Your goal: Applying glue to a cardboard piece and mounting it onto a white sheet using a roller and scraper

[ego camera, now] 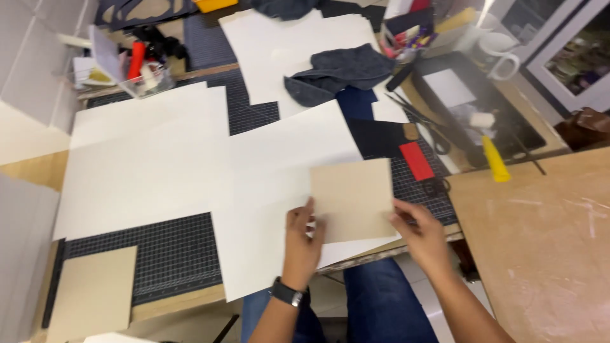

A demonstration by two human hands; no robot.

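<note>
Cardboard (352,198), judged light, stiff and best gripped at its edges, is pinned flat on white paper (267,190) over the tabletop by open left hand (304,244) and right hand (419,234).

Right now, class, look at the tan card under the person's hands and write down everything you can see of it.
The tan card is a flat, plain rectangle that looks like thin board, unmarked and slightly turned against the table edge. It lies on a large white sheet over the dark gridded cutting mat. The left hand presses its near left corner with the fingers spread, and the right hand touches its near right corner. The rest of it is uncovered.
</note>
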